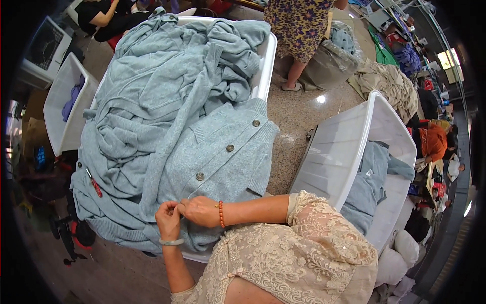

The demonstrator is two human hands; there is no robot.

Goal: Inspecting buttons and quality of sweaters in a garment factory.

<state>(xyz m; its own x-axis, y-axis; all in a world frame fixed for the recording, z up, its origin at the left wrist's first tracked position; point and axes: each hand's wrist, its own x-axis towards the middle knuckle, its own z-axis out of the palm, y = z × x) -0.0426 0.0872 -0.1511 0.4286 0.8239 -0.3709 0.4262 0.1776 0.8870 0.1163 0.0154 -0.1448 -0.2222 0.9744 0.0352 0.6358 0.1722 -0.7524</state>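
Note:
My left hand (pixel 168 222), with a pale bangle at the wrist, and my right hand (pixel 201 211), with an orange bead bracelet, meet fingertip to fingertip. Both are pinched closed over the near edge of a light blue-grey knitted cardigan (pixel 223 164). What lies between the fingers is too small to make out. The cardigan lies spread on top of a heap, its band of dark round buttons (pixel 230 148) facing up. Left of my hands, a small red-handled tool with a thin metal tip (pixel 95 185) rests on the knitwear.
Beneath the heap of matching knitwear (pixel 147 96) is a large white bin (pixel 270 66). Another white bin (pixel 329 157) with blue-grey garments stands close on my right, a smaller one (pixel 58 111) at the left. A person in a floral dress (pixel 296 28) stands beyond, beside a plastic bag (pixel 331 63).

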